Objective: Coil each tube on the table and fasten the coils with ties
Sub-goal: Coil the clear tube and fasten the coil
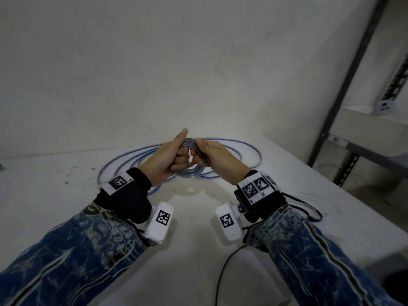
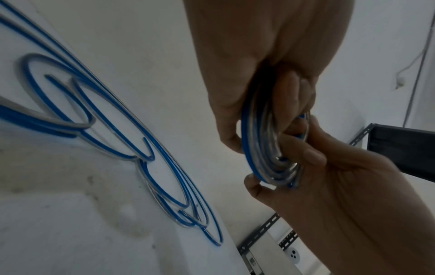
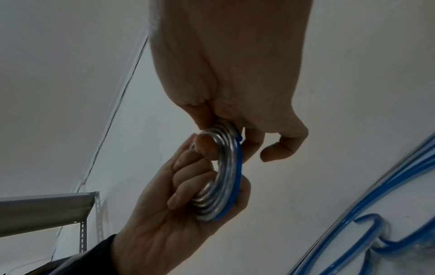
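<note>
A small tight coil of clear tube with a blue stripe is held upright above the white table, between both hands. My left hand grips the coil's left side, fingers curled through its middle and thumb pointing up. My right hand pinches the coil's right side. The left wrist view shows the coil edge-on with both hands round it. From the right wrist the coil lies in the left palm. The rest of the tube sprawls in wide loose loops on the table behind the hands.
A grey metal shelving rack stands at the right, past the table's right edge. A thin black cable runs over the near table between my forearms. A white wall rises right behind the table.
</note>
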